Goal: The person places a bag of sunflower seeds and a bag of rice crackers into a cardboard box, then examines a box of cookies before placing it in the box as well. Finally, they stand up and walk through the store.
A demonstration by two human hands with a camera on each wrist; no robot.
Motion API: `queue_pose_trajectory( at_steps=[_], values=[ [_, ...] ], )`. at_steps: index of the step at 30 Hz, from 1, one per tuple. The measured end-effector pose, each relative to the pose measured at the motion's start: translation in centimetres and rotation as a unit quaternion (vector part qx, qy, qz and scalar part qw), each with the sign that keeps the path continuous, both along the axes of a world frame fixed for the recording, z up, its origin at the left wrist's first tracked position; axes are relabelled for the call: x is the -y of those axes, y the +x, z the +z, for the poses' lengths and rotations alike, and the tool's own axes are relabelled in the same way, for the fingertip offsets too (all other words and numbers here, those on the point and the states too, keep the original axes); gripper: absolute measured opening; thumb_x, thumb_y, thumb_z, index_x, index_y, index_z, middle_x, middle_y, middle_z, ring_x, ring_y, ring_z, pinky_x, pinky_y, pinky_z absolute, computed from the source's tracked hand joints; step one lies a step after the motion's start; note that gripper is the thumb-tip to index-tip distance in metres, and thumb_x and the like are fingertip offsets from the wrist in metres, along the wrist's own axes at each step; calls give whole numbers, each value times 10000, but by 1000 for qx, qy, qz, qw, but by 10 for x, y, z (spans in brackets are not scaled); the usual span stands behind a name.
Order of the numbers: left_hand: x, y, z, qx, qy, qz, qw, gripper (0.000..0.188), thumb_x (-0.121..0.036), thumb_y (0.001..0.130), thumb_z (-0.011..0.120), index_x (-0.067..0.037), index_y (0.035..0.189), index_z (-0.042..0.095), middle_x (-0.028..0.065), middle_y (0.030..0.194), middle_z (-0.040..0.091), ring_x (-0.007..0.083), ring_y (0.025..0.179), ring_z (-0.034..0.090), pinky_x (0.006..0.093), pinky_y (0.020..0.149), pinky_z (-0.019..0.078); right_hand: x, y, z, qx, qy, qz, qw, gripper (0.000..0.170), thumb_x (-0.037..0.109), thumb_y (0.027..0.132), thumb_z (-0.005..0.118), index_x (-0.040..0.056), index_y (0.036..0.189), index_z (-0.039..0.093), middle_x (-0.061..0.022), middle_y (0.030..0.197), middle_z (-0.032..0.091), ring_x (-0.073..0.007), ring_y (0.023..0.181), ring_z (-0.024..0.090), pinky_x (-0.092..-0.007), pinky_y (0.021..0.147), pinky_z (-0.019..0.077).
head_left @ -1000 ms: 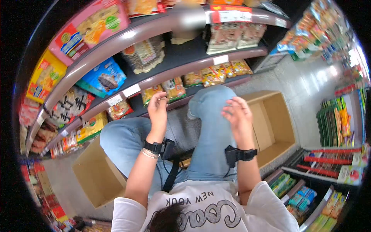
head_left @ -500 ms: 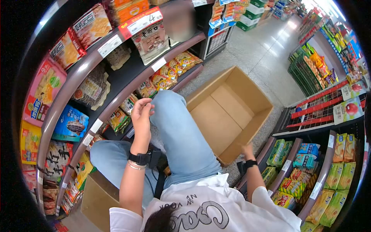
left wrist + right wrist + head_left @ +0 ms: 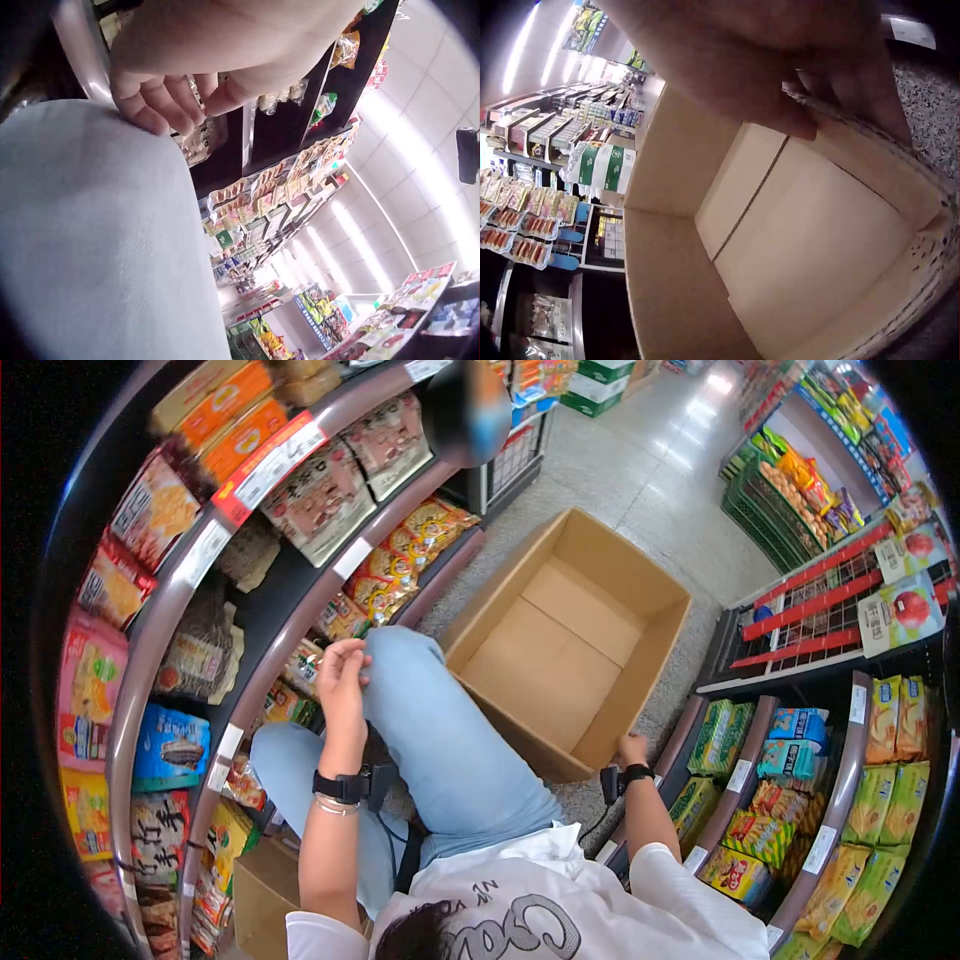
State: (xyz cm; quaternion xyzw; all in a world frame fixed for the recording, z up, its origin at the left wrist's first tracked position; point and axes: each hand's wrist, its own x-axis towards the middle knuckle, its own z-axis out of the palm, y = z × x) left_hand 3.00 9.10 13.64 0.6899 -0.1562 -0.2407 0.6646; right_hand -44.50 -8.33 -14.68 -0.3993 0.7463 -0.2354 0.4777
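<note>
In the head view an open cardboard box (image 3: 560,650) with nothing in it stands on the floor, right of the bent knee. My right hand (image 3: 632,748) grips its near right edge. The right wrist view shows the thumb inside the wall (image 3: 795,124) and the other fingers over the outer side. My left hand (image 3: 343,670) hovers beside the knee (image 3: 400,660), fingers loosely bent and holding nothing. In the left wrist view its fingers (image 3: 154,120) hang right at the denim.
Curved snack shelves (image 3: 300,620) run along the left, with bagged goods on several levels. A second cardboard box (image 3: 262,900) is partly hidden behind the left leg. Biscuit shelves (image 3: 740,775) flank the right side. A green crate (image 3: 760,520) stands farther up the aisle floor (image 3: 640,480).
The view has turned to the right. My right hand has moved from above the leg down to the box's edge and grips it. The left hand stays near the knee.
</note>
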Motion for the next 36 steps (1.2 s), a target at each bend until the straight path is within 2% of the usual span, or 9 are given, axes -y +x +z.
queue_pose_trajectory(
  at_steps=[4,7,10,12,16,17,21,25,36],
  values=[
    [22,4,5,27,10,-11,1000,105,-124,914,542,-112,1005,594,-30,983,622,58,807,551,189,631,386,26,4,54,-85,-3,-68,994,228,98,784,642,-7,985,621,-134,888,650,-195,634,626,-306,498,478],
    [39,5,-6,41,1,-36,999,119,-127,916,544,-105,1024,588,-32,969,610,52,803,536,185,625,362,22,-31,51,0,-95,-119,988,409,132,795,644,-15,1155,517,-132,921,638,-255,705,641,-384,645,514],
    [56,-1,-9,24,-11,-69,997,127,-135,914,549,-103,1030,587,-34,942,595,50,804,523,183,640,362,-1,-49,125,-262,-246,-7,933,472,139,797,633,11,1217,458,-167,1053,602,-295,876,623,-402,800,483],
    [65,-4,-13,-6,-20,-97,995,129,-140,912,551,-104,1031,588,-36,948,594,50,812,523,185,647,363,-12,-70,167,-292,-340,-19,894,464,147,791,633,3,1202,475,-214,1127,559,-372,1046,536,-414,911,413],
    [86,-21,3,12,-36,-146,989,130,-149,912,548,-113,1028,593,-44,951,590,54,826,526,198,659,374,-45,-93,243,-494,-263,-42,828,493,188,780,638,-16,1201,480,-228,1146,556,-402,1052,517,-450,905,411],
    [88,-23,8,29,-30,-152,987,128,-148,914,544,-112,1026,595,-42,963,590,58,826,527,196,654,374,-51,-104,247,-501,-140,-48,853,582,216,777,631,-29,1268,438,-219,1257,506,-379,1194,443,-456,994,358],
    [92,-21,24,13,-82,-161,983,142,-151,917,540,-110,1043,590,-34,986,593,59,833,527,208,665,395,-96,-136,208,-580,-15,3,815,787,262,744,645,-25,1391,302,-176,1478,278,-329,1401,157,-506,1122,135],
    [93,-19,34,-17,-100,-147,984,138,-149,917,543,-102,1040,583,-27,1009,593,59,837,528,198,677,410,-112,-134,182,-621,-22,49,782,728,197,727,635,-24,1360,352,-199,1465,284,-353,1392,173,-490,1123,153],
    [118,-2,3,-34,-39,-152,987,154,-163,908,563,-108,1051,581,-32,985,589,68,835,536,213,681,416,-145,-122,186,-604,2,132,786,709,219,726,650,-40,1333,390,-244,1496,163,-388,1398,118,-457,1140,114]
  ],
)
